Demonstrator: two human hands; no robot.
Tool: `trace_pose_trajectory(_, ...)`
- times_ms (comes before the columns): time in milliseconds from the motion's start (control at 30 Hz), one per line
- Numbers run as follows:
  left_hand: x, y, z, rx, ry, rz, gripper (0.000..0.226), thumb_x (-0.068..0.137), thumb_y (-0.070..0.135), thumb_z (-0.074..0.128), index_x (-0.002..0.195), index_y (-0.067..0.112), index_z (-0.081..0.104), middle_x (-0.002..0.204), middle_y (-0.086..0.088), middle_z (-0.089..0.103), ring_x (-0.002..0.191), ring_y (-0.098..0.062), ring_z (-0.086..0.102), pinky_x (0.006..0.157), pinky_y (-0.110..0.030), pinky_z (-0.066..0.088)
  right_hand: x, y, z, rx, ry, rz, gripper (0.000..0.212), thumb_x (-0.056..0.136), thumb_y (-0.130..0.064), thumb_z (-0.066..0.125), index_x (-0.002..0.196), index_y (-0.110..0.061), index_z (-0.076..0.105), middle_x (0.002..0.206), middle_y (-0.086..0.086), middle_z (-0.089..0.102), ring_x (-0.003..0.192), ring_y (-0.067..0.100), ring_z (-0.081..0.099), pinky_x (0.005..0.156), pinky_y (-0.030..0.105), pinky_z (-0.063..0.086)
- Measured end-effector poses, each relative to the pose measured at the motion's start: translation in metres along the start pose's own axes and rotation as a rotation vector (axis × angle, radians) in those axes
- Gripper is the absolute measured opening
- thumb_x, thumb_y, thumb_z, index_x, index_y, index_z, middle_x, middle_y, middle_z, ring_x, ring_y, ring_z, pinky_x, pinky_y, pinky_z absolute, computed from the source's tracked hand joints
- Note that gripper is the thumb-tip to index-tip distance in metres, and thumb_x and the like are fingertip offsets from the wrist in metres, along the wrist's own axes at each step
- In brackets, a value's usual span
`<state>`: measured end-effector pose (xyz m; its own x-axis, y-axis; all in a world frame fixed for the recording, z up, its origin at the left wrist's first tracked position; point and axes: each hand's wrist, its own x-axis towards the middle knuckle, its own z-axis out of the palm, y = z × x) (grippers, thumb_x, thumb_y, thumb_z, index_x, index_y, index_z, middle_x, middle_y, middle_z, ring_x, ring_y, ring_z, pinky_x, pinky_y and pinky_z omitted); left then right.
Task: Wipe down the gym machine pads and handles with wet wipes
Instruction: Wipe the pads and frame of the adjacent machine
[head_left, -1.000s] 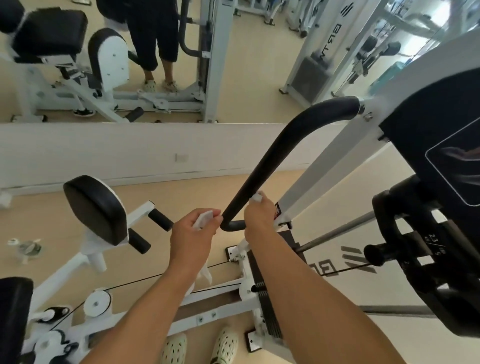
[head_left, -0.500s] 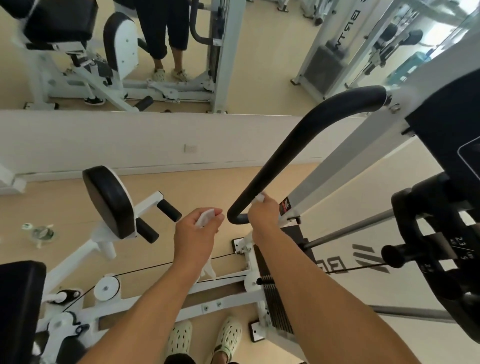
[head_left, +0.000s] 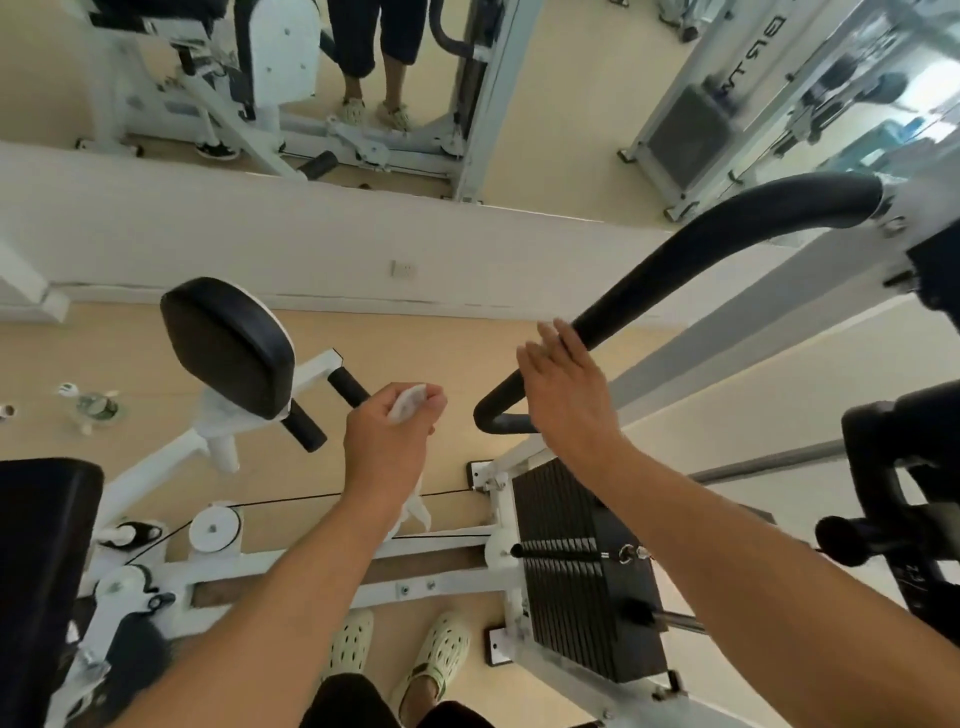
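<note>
A curved black handle (head_left: 675, 265) of the white gym machine runs from the upper right down to a bend at the centre. My right hand (head_left: 566, 389) lies over its lower part with straight fingers spread, and no wipe shows in it. My left hand (head_left: 392, 436), left of the bend and apart from the handle, grips a white wet wipe (head_left: 408, 402); a tail of the wipe hangs below the wrist. A round black pad (head_left: 226, 345) on a white arm sits further left, with two short black grips beside it.
A black weight stack (head_left: 587, 566) with its pin stands below my right arm. A black seat pad (head_left: 36, 571) is at the left edge. A bottle (head_left: 93, 408) lies on the floor at the left. A wall mirror above shows more machines. My feet wear pale clogs.
My right hand has let go of the handle's lower end and opened, sliding a little up the bar. The left hand still holds the wipe in the same place.
</note>
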<state>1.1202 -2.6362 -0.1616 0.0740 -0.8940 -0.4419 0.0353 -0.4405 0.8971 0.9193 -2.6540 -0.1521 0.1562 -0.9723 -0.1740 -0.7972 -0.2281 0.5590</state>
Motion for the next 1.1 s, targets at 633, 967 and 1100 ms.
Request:
trace_pose_trajectory(633,-0.005,-0.065,-0.031,0.035,0.097,-0.094,0.005,0.09,0.023,0.073,0.088,0.026,0.076,0.074,0.013,0.071,0.066,0.004,0.061,0.053,-0.008,0.043,0.04,-0.076,0.076,-0.203,-0.236,-0.175,0.045,0.103,-0.031,0.05,0.138,-0.003,0.055,0.14,0.017,0.058,0.14,0.036,0.043,0.125,0.05,0.012)
trace_pose_trajectory(967,-0.026,-0.101,-0.063,0.037,0.155,-0.224,0.007,0.092,0.026,0.07,0.088,0.025,0.076,0.07,0.008,0.068,0.061,0.004,0.059,0.049,-0.008,0.039,-0.052,-0.199,0.096,1.206,-0.932,0.103,0.037,0.108,-0.013,0.043,0.142,-0.02,0.056,0.133,0.009,0.064,0.111,0.026,0.064,0.091,0.03,0.049)
trace_pose_trajectory(1100,-0.034,-0.099,-0.072,-0.068,0.137,-0.324,0.018,0.093,0.032,0.068,0.083,0.019,0.076,0.077,-0.004,0.069,0.072,-0.016,0.062,0.054,-0.022,0.051,-0.081,-0.207,0.055,1.665,-0.667,0.509,0.019,0.108,-0.027,0.044,0.119,-0.034,0.058,0.115,0.0,0.072,0.104,0.023,0.068,0.092,0.037,0.056)
